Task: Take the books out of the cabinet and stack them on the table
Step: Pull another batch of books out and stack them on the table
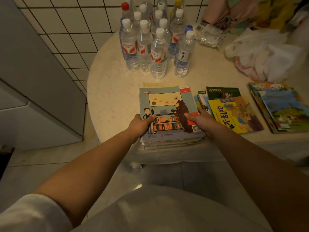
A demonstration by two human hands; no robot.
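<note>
At the table's (113, 97) near edge, the left hand (141, 123) and right hand (199, 121) clamp the book stack (168, 114) — overhanging, it could tip off if released.

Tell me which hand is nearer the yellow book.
Right. The right hand grips the stack's right edge, just beside the yellow book; the left hand grips the stack's far side.
</note>
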